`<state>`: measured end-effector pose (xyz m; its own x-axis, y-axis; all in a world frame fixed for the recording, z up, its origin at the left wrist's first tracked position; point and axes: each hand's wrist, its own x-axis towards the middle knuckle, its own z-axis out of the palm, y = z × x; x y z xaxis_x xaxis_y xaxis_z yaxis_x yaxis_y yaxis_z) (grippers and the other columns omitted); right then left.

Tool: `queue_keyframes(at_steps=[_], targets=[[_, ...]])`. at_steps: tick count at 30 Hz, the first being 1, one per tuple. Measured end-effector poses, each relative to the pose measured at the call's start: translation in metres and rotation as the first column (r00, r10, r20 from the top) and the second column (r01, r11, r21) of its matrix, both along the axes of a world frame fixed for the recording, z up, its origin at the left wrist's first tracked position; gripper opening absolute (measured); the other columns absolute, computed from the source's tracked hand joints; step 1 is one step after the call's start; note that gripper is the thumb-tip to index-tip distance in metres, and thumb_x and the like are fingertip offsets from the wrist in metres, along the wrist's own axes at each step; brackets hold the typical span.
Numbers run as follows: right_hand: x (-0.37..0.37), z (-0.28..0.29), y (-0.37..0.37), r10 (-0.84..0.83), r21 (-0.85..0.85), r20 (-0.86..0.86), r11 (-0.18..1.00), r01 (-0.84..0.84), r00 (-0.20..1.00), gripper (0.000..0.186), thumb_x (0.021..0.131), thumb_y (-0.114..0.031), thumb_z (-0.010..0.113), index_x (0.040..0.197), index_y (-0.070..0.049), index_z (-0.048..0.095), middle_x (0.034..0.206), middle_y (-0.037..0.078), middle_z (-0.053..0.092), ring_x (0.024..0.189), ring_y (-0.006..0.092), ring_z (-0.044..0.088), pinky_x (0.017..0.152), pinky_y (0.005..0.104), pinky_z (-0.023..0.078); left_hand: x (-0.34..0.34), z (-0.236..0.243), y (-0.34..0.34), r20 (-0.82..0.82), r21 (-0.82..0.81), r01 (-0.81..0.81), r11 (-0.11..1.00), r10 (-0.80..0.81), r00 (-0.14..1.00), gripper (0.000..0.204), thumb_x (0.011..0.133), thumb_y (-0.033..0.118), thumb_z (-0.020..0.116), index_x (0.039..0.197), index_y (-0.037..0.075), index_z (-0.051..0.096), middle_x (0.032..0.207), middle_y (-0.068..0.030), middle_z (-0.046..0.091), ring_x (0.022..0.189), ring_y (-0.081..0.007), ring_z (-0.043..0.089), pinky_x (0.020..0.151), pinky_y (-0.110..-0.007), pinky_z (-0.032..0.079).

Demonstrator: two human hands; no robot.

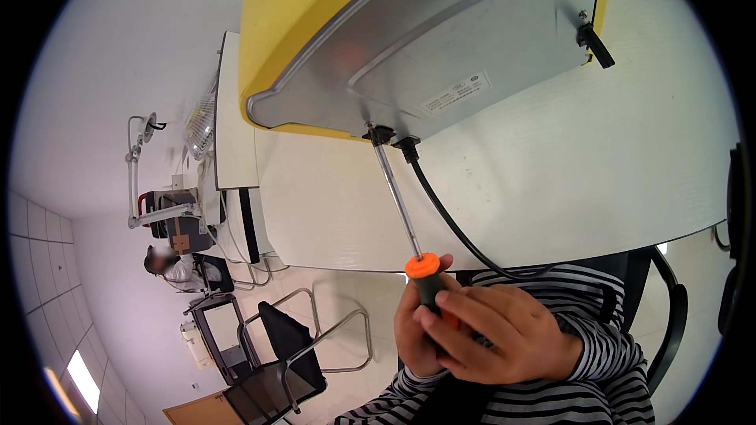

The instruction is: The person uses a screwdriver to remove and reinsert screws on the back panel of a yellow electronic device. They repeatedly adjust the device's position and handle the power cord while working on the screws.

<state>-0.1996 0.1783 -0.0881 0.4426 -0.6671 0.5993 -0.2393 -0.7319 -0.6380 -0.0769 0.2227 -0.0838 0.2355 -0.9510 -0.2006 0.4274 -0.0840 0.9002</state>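
Observation:
Both my hands are wrapped round the dark green and orange handle of a long screwdriver [427, 279]. My left hand [413, 338] grips it from the left side. From the right, the fingers of my right hand [504, 334] lie closed over the handle. The steel shaft slants up and away to a screw beside a black fitting [380, 136] on the near edge of a grey metal panel [488, 51]. This panel belongs to a large yellow-cased machine [295, 31] on the table. Beside the shaft, a black power cord [445, 208] plugs into the panel.
A second black fitting [596, 46] sticks out at the panel's right end. The white table [567, 197] spreads beneath the machine. To the left are a black chair with metal legs [295, 334], a jointed lamp arm [132, 169] and a seated person [185, 271] farther off.

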Motion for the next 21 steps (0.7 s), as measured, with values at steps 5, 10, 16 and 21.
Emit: queue_keyframes(at_steps=[5, 10, 16, 21], targets=[[-0.006, 0.001, 0.002, 0.05, -0.134, -0.049, 0.989, -0.056, 0.998, 0.021, 0.075, -0.015, 0.053, 0.095, -0.02, 0.059, 0.105, -0.001, 0.052, 0.088, 0.0101, 0.052, 0.072, 0.0224, 0.042, 0.001, 0.002, 0.0, -0.161, -0.042, 0.064, 0.997, -0.07, 0.984, 0.06, 0.081, 0.034, 0.037, 0.119, -0.01, 0.025, 0.076, -0.008, 0.046, 0.062, -0.0109, 0.045, 0.057, -0.021, 0.039], [-0.01, 0.001, 0.003, 0.053, -0.263, -0.108, 0.962, -0.079, 0.993, 0.021, 0.076, -0.014, 0.053, 0.094, -0.022, 0.059, 0.102, -0.004, 0.052, 0.087, 0.0072, 0.052, 0.069, 0.0201, 0.04, -0.006, 0.004, -0.001, -0.296, -0.096, -0.015, 0.995, -0.014, 0.955, 0.059, 0.079, 0.031, 0.036, 0.12, -0.01, 0.024, 0.078, -0.0112, 0.047, 0.066, -0.0127, 0.046, 0.061, -0.021, 0.04], [-0.012, -0.001, 0.009, 0.018, -0.291, -0.034, 0.956, -0.027, 0.999, 0.021, 0.074, -0.016, 0.056, 0.094, -0.022, 0.06, 0.084, -0.006, 0.05, 0.078, 0.0049, 0.051, 0.062, 0.019, 0.039, 0.0, -0.004, 0.004, -0.471, -0.224, 0.123, 0.967, -0.218, 0.855, 0.065, 0.077, 0.031, 0.033, 0.127, -0.007, 0.016, 0.087, -0.0195, 0.05, 0.073, -0.0192, 0.049, 0.069, -0.025, 0.042], [-0.009, -0.003, 0.011, -0.006, -0.306, 0.021, 0.952, 0.012, 1.0, 0.02, 0.073, -0.021, 0.06, 0.094, -0.023, 0.06, 0.078, -0.006, 0.049, 0.072, 0.005, 0.05, 0.057, 0.0189, 0.038, -0.001, -0.009, 0.001, -0.55, -0.346, 0.121, 0.93, -0.306, 0.777, 0.067, 0.076, 0.03, 0.036, 0.128, -0.006, 0.013, 0.09, -0.0229, 0.051, 0.082, -0.0259, 0.051, 0.076, -0.032, 0.042]])
